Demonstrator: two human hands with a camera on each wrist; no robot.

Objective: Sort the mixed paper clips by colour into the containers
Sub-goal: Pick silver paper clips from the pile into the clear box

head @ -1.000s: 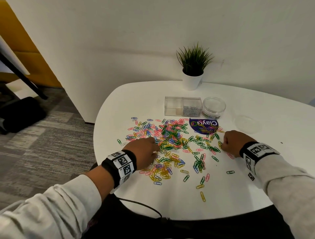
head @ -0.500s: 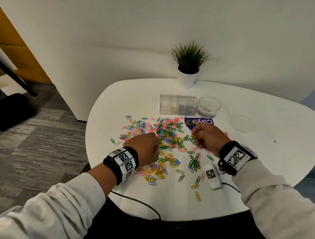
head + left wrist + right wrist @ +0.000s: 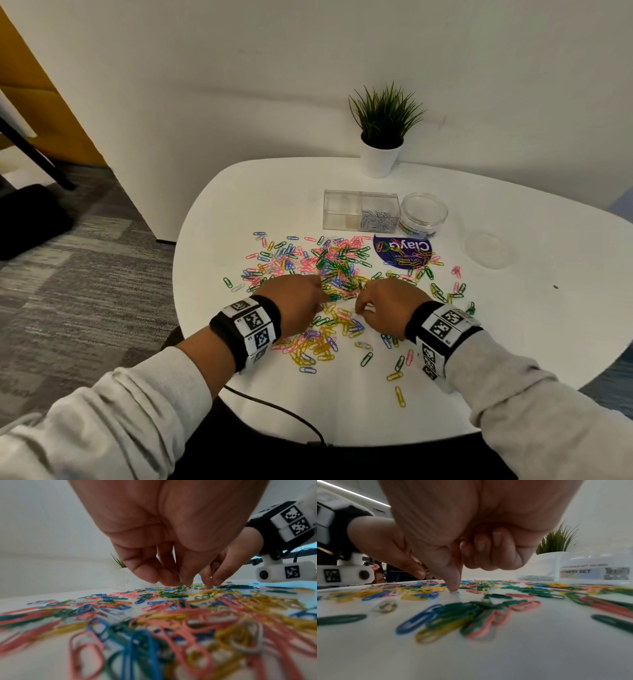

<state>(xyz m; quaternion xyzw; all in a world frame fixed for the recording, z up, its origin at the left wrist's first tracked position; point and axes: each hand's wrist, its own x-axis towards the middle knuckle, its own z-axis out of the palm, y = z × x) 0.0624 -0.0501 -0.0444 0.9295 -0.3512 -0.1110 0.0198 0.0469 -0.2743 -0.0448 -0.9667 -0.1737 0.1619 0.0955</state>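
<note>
Mixed paper clips (image 3: 339, 270) in pink, green, yellow, blue and silver lie spread over the white table (image 3: 342, 411). My left hand (image 3: 322, 298) reaches down into the middle of the pile with bunched fingertips (image 3: 171, 581). In the right wrist view a silvery clip glints between its thumb and fingers (image 3: 427, 572). My right hand (image 3: 359, 305) is close beside it. Three of its fingers curl into the palm, and thumb and forefinger (image 3: 453, 585) pinch down on a pale clip (image 3: 455, 592) on the table. Behind the pile stand a clear two-compartment box (image 3: 342, 210) and a clear round jar (image 3: 424, 214).
The box's right compartment holds silver clips (image 3: 376, 219). A purple label (image 3: 402, 248) lies under some clips, and a clear lid (image 3: 489, 248) lies to the right. A potted plant (image 3: 382, 137) stands at the back by the wall. A black cable (image 3: 274, 411) crosses the table's front edge.
My right hand has swept left from the pile's right edge to its middle, ending beside my left hand. The left hand has stayed at the same spot on the pile.
</note>
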